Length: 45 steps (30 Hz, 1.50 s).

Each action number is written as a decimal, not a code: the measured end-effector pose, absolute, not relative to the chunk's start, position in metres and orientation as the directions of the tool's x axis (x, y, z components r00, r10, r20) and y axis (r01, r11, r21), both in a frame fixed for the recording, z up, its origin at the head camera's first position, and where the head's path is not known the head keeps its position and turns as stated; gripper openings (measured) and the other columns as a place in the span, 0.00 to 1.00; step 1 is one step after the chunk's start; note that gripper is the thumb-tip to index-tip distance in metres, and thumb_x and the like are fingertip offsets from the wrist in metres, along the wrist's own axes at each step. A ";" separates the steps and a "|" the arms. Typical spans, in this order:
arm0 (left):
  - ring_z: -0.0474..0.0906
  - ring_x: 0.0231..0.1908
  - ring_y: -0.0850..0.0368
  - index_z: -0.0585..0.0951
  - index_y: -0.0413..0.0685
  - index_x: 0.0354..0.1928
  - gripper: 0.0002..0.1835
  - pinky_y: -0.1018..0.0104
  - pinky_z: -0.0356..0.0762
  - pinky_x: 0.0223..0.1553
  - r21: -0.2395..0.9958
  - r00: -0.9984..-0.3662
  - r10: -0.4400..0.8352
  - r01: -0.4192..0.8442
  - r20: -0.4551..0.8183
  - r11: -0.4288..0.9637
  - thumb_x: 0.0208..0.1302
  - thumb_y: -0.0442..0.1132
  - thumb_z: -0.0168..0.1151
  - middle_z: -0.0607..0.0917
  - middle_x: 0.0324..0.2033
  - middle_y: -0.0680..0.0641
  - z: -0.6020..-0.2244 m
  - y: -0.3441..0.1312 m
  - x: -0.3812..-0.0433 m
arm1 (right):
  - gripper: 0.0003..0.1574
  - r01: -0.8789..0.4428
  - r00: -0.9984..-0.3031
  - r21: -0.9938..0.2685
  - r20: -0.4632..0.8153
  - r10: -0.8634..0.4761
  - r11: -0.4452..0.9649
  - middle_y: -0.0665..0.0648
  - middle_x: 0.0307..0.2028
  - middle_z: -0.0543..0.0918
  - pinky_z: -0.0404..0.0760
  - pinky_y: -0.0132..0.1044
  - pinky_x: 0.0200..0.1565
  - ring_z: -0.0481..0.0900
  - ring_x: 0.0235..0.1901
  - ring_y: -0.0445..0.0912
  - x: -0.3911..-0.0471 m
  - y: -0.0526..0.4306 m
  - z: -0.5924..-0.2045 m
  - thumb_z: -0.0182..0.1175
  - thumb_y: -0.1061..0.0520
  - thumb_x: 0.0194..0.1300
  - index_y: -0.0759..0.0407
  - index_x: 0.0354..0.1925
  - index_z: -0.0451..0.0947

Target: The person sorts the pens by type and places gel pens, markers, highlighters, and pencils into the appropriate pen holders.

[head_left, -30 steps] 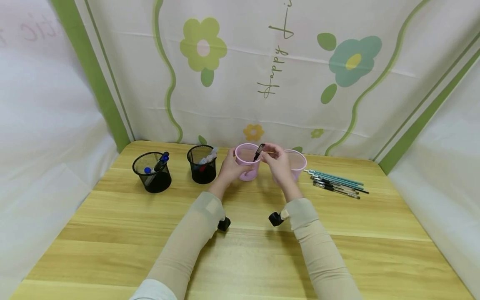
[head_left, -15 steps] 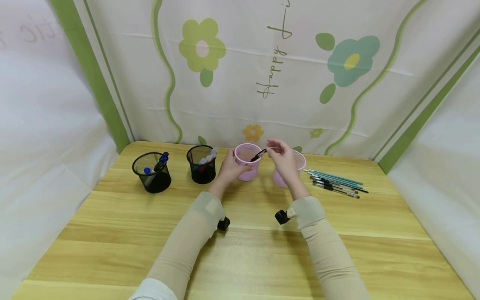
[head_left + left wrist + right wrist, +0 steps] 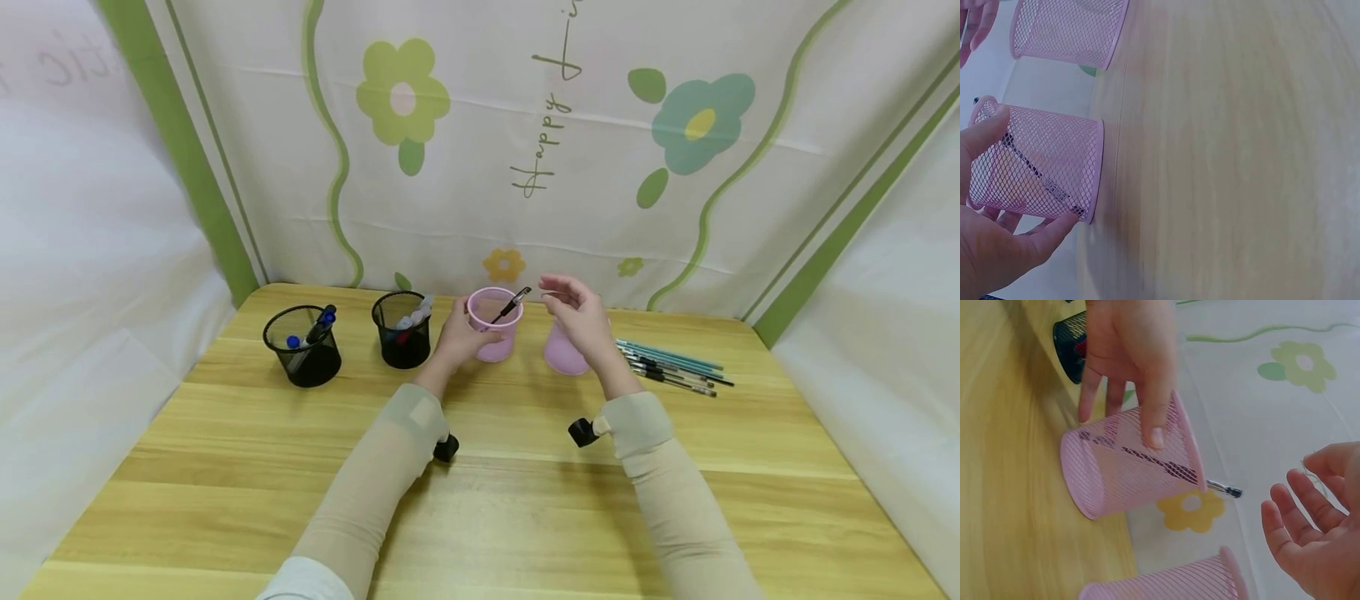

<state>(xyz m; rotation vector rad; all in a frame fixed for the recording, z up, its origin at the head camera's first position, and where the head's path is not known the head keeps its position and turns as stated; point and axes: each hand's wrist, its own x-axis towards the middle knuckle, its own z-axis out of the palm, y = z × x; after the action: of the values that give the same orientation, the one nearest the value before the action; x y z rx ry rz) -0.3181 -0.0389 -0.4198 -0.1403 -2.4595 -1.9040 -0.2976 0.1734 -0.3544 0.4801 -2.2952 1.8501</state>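
Observation:
My left hand (image 3: 459, 340) holds a pink mesh pen holder (image 3: 497, 347) from its left side, thumb across the front and fingers behind. Inside it a black-gripped pen (image 3: 513, 305) leans, its end sticking out past the rim on the right; the left wrist view shows the pen (image 3: 1030, 164) slanting through the mesh down to the base. My right hand (image 3: 585, 327) hovers with relaxed fingers, nothing between them, apart from the pen. Behind and below it stands a second pink mesh pen holder (image 3: 564, 355), partly hidden by that hand.
To the left stand two black mesh pen holders, one with white and red-marked pens (image 3: 405, 333), the outer one (image 3: 309, 367) with blue-capped markers. Right of the pink holders lie several teal pencils (image 3: 686, 358) and black-gripped pens (image 3: 675, 380). A printed curtain (image 3: 480, 167) rises behind the table.
My right hand has let go of the pen and drawn off to the right, its fingers loosening. The pen now rests leaning in the pink holder. My left hand keeps its hold.

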 end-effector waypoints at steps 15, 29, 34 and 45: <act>0.65 0.70 0.42 0.61 0.40 0.74 0.49 0.49 0.64 0.71 0.964 -0.996 0.057 0.086 0.074 0.251 0.54 0.34 0.80 0.68 0.72 0.37 -0.419 -0.039 -0.318 | 0.21 -0.407 -0.911 -0.823 0.396 -0.112 0.396 0.64 0.59 0.80 0.74 0.34 0.60 0.76 0.54 0.39 -0.277 0.223 -0.336 0.58 0.58 0.78 0.68 0.62 0.76; 0.65 0.70 0.40 0.61 0.38 0.74 0.49 0.49 0.63 0.71 0.970 -0.995 0.061 0.093 0.082 0.223 0.53 0.32 0.80 0.68 0.71 0.35 -0.419 -0.040 -0.318 | 0.25 -0.311 -0.938 -0.778 0.344 -0.044 0.545 0.63 0.61 0.79 0.74 0.30 0.56 0.74 0.54 0.35 -0.269 0.282 -0.346 0.55 0.50 0.80 0.64 0.65 0.75; 0.66 0.69 0.41 0.61 0.38 0.74 0.49 0.49 0.64 0.71 0.973 -0.994 0.064 0.096 0.084 0.209 0.53 0.30 0.79 0.69 0.70 0.34 -0.419 -0.039 -0.317 | 0.25 -0.272 -0.948 -0.758 0.316 -0.031 0.593 0.61 0.61 0.79 0.75 0.30 0.56 0.74 0.53 0.35 -0.267 0.297 -0.353 0.54 0.49 0.80 0.62 0.65 0.76; 0.65 0.70 0.39 0.61 0.38 0.74 0.49 0.49 0.65 0.70 0.976 -0.994 0.068 0.095 0.083 0.194 0.53 0.30 0.78 0.68 0.70 0.33 -0.419 -0.039 -0.317 | 0.23 -0.266 -0.959 -0.673 0.254 -0.123 0.690 0.65 0.58 0.81 0.76 0.36 0.54 0.74 0.52 0.37 -0.263 0.324 -0.374 0.54 0.52 0.80 0.65 0.63 0.77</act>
<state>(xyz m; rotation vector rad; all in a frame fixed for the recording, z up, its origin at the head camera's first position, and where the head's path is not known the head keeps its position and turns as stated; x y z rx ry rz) -0.3169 -0.0393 -0.4188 -0.1649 -2.4114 -1.9740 -0.2633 0.3235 -0.3735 0.3153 -2.7109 1.1246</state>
